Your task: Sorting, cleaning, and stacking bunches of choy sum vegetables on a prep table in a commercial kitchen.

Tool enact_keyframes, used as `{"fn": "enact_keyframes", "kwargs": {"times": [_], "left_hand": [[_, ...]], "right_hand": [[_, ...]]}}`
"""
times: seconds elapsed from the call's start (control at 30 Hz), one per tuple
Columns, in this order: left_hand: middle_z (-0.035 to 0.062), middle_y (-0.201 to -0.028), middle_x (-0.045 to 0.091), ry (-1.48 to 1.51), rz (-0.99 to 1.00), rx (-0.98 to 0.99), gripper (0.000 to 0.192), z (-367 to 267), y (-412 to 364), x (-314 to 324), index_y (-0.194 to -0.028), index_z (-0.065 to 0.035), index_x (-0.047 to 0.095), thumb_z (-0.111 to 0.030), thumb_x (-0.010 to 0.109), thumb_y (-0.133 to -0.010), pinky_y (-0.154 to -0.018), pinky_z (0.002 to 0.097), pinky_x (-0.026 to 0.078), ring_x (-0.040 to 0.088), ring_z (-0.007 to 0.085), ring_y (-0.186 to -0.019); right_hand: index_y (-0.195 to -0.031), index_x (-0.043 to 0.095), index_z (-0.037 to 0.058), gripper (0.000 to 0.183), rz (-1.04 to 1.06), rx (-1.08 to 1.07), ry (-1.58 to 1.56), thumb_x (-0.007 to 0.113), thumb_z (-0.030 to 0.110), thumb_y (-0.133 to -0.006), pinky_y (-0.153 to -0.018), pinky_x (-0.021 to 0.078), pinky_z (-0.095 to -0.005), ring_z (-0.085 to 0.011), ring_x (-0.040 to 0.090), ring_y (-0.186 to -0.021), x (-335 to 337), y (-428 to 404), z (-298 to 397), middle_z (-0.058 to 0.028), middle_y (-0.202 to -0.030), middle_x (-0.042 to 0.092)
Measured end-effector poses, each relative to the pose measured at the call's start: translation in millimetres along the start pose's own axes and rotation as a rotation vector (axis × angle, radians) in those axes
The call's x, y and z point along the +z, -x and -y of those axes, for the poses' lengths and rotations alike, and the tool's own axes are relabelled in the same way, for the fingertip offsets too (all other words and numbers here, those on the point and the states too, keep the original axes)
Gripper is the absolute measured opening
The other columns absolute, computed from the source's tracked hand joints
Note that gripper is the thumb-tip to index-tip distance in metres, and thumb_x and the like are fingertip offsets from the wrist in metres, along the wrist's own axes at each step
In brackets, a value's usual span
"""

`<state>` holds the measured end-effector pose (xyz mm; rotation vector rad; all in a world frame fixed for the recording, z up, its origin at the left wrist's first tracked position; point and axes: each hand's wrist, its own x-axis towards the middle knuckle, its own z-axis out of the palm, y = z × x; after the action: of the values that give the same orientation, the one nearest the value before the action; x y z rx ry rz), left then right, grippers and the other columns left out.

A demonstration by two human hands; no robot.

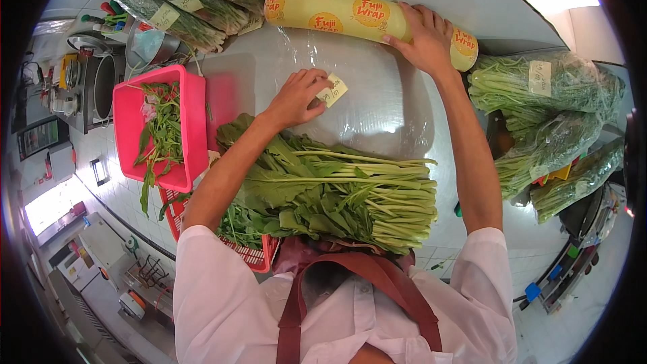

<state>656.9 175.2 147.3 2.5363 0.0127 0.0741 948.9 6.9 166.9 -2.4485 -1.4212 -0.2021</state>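
Note:
My left hand [302,97] has its fingers on a small yellow paper label [332,90] that bears handwriting and lies on clear plastic film [374,111]. The film stretches over the steel table from a large yellow roll of Fuji Wrap [343,12] at the wall. My right hand [428,35] rests on the right part of that roll, thumb and fingers spread over it. Nearer my body, a big bunch of leafy greens [343,187] lies sideways, its pale cut stems to the right and its leaves to the left under my left forearm.
Film-wrapped green bundles with labels lie at the back left [187,2] and on the right [546,86]. A pink plastic basket [198,126] with loose greens stands at the left, above a red basket [268,255]. Pots and utensils are farther left.

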Motion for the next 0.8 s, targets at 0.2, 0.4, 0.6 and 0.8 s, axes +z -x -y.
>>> {"fn": "enact_keyframes", "kwargs": {"times": [0.2,0.4,0.6,0.8], "left_hand": [[0.0086,-0.117,0.057,0.053,-0.121,-0.270,0.029,-4.1,-21.5,8.0,-0.107,-0.0096,0.066,-0.014,0.071,-0.079,-0.098,0.0445,0.042,0.053,0.0332,-0.112],[0.0086,-0.116,0.061,0.478,-0.126,-0.348,0.023,-26.0,-36.3,-3.8,-0.100,-0.0092,0.066,-0.004,0.068,-0.077,-0.096,0.0437,0.044,0.055,0.0309,-0.112],[0.0091,-0.123,0.060,0.005,-0.036,0.083,0.029,-38.8,-16.2,27.1,-0.105,-0.0083,0.066,-0.003,0.067,-0.077,-0.102,0.0430,0.040,0.052,0.0306,-0.121],[0.0102,-0.135,0.054,-0.030,0.054,0.010,0.035,-46.6,-8.5,36.3,-0.116,-0.0107,0.068,-0.007,0.067,-0.081,-0.106,0.0458,0.039,0.046,0.0320,-0.129]], "right_hand": [[-0.147,0.049,0.0190,0.080,-0.001,0.009,0.025,0.068,0.064,-0.083,-0.113,0.0217,-0.0602,-0.0359,0.043,-0.131,-3.3,-0.5,3.7,-0.0109,-0.139,0.051],[-0.147,0.050,0.0192,0.081,-0.024,0.012,-0.002,0.068,0.064,-0.082,-0.113,0.0221,-0.0609,-0.0351,0.043,-0.130,-0.2,1.7,0.6,-0.0109,-0.138,0.051],[-0.146,0.051,0.0207,0.079,-0.060,-0.004,0.036,0.069,0.063,-0.082,-0.111,0.0263,-0.0544,-0.0342,0.046,-0.128,-1.0,0.3,1.3,-0.0098,-0.138,0.053],[-0.146,0.051,0.0183,0.082,-0.036,0.001,-0.015,0.069,0.064,-0.081,-0.112,0.0224,-0.0617,-0.0350,0.043,-0.130,-0.9,0.6,1.4,-0.0113,-0.138,0.051]]}}
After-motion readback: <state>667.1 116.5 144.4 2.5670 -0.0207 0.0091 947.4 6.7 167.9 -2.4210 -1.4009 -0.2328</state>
